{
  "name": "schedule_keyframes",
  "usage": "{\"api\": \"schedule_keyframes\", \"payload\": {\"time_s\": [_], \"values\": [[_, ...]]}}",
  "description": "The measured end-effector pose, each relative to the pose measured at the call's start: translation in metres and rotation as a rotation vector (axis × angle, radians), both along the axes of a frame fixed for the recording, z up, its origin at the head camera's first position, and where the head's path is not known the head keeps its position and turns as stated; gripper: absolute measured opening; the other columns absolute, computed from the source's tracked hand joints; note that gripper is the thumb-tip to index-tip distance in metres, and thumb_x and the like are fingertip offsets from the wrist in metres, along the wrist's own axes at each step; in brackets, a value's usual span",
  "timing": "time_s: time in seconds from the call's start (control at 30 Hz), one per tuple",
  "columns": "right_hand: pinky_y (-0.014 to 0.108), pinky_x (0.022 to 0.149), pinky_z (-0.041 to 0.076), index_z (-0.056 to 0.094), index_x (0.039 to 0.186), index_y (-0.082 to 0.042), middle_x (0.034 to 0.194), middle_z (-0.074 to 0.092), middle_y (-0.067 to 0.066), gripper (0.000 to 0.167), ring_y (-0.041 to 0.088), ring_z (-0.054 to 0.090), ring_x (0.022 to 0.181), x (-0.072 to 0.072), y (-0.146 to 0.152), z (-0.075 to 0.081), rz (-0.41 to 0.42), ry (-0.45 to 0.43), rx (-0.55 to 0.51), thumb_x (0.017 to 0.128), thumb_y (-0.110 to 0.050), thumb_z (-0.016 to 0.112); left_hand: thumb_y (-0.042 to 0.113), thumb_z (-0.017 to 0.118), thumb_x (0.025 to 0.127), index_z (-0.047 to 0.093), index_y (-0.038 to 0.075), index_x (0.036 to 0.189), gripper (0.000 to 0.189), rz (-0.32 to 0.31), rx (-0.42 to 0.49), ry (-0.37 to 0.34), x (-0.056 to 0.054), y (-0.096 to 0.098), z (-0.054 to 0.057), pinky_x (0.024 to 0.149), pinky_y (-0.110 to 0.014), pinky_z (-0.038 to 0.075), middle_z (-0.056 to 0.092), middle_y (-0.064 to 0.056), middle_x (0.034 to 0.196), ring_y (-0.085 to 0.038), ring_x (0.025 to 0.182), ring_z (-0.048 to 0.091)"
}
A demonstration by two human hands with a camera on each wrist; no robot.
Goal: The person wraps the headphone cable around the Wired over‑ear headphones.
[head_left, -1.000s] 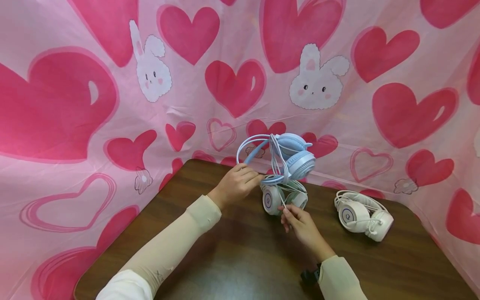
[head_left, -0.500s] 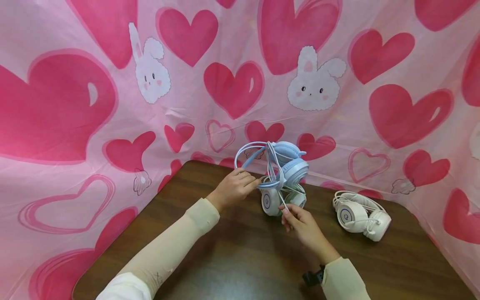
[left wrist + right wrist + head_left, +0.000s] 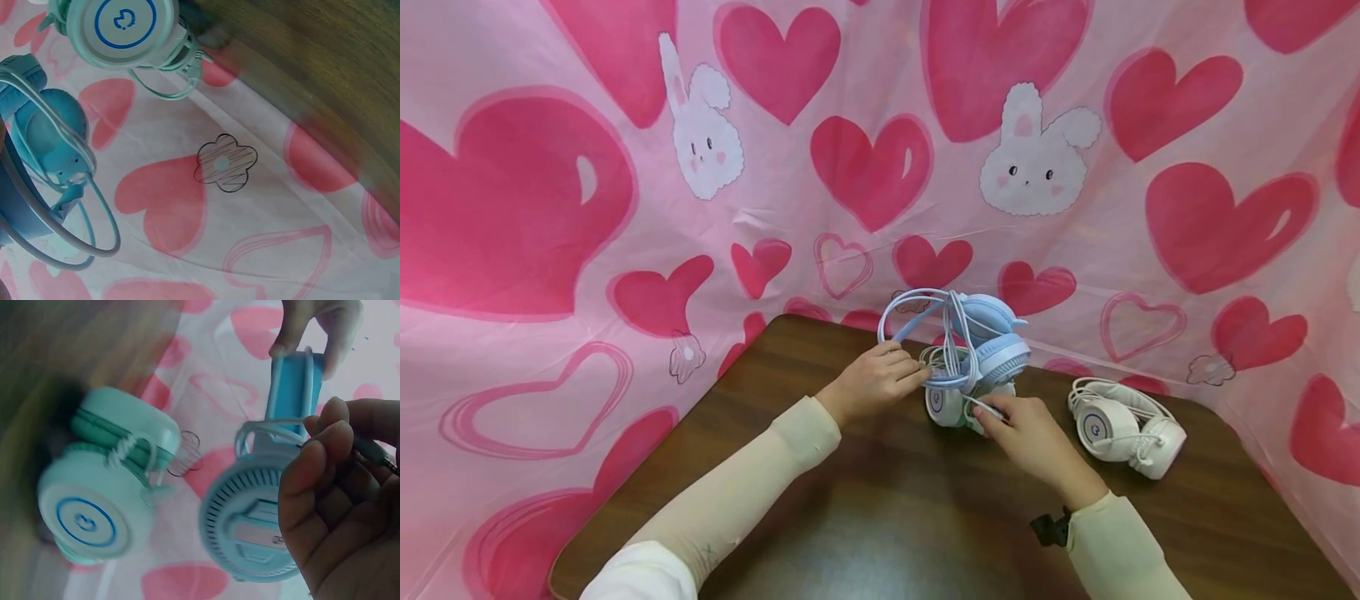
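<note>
Blue headphones (image 3: 1003, 358) are held above the table by my left hand (image 3: 876, 379), which grips the headband. A white cable is looped in a bundle around that headband, and in the right wrist view a strand of the cable (image 3: 275, 427) runs to my right hand (image 3: 1033, 437). Thumb and fingers of the right hand pinch the cable near its end, where a grey plug (image 3: 374, 452) with a metal tip shows. Behind and below the blue pair stand pale green headphones (image 3: 94, 512), partly hidden in the head view by the blue pair and my right hand.
White headphones (image 3: 1105, 429) with their cable wound round them lie at the right on the brown wooden table (image 3: 880, 517). A pink cloth (image 3: 872, 275) with hearts and rabbits hangs behind the table's far edge.
The blue headphones have sunk a little in my left hand. My right hand has turned over and shifted slightly right, still pinching the cable.
</note>
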State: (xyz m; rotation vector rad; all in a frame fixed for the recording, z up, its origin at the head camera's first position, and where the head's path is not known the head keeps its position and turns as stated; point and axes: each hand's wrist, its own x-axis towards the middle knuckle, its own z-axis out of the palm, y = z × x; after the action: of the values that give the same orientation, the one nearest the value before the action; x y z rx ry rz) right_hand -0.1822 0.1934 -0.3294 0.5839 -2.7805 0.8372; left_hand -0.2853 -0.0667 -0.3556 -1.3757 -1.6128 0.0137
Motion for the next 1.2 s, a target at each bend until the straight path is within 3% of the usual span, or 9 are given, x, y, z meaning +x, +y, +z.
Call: {"api": "schedule_keyframes", "payload": {"time_s": [0.17,0.27,0.5,0.73,1.07,1.2], "values": [[0.029,0.053,0.045,0.072,0.103,-0.012,0.069,0.058,-0.007,0.015,0.012,0.05,0.06,0.0,0.0,0.012,-0.007,0.051,0.03,0.093,-0.022,0.066,0.009,0.073,0.087,0.071,0.007,0.115,0.028,-0.002,-0.045,0.037,0.007,0.0,0.002,0.091,-0.032,0.048,0.072,-0.004,0.101,-0.017,0.089,0.064],[0.028,0.053,0.047,0.073,0.101,-0.012,0.073,0.061,-0.008,0.014,0.012,0.052,0.06,0.001,-0.001,0.014,-0.01,0.074,0.01,0.09,-0.02,0.07,0.01,0.073,0.087,0.07,0.008,0.115,0.028,0.005,-0.076,0.043,0.012,0.0,0.002,0.092,-0.032,0.047,0.072,-0.003,0.102,-0.017,0.091,0.064],[0.027,0.05,0.044,0.071,0.093,-0.017,0.062,0.053,-0.01,0.006,0.012,0.049,0.058,0.001,-0.005,0.012,0.013,0.09,-0.014,0.088,-0.018,0.073,0.01,0.071,0.088,0.071,0.009,0.112,0.024,-0.008,-0.109,0.007,0.017,0.0,-0.003,0.093,-0.031,0.046,0.071,-0.003,0.102,-0.017,0.092,0.064],[0.027,0.052,0.046,0.067,0.091,-0.021,0.065,0.057,-0.01,0.01,0.01,0.052,0.058,0.001,-0.005,0.013,0.042,0.09,-0.031,0.086,-0.017,0.075,0.01,0.07,0.089,0.072,0.01,0.109,0.021,-0.025,-0.122,0.044,0.024,-0.001,-0.005,0.092,-0.031,0.047,0.071,-0.003,0.098,-0.017,0.089,0.064],[0.026,0.054,0.048,0.067,0.096,-0.015,0.068,0.06,-0.013,0.017,0.007,0.055,0.059,-0.001,-0.006,0.019,0.084,0.084,0.041,0.083,-0.019,0.078,0.013,0.068,0.091,0.071,0.01,0.111,0.021,-0.023,-0.17,0.06,0.035,-0.005,-0.002,0.092,-0.03,0.047,0.071,-0.002,0.098,-0.015,0.09,0.063],[0.026,0.056,0.049,0.066,0.098,-0.014,0.071,0.059,-0.012,0.022,0.008,0.055,0.063,-0.002,-0.006,0.018,0.084,0.072,0.061,0.081,-0.019,0.08,0.014,0.067,0.092,0.072,0.01,0.109,0.019,-0.042,-0.196,0.113,0.041,-0.005,0.001,0.087,-0.03,0.049,0.07,-0.001,0.094,-0.014,0.087,0.063]]}}
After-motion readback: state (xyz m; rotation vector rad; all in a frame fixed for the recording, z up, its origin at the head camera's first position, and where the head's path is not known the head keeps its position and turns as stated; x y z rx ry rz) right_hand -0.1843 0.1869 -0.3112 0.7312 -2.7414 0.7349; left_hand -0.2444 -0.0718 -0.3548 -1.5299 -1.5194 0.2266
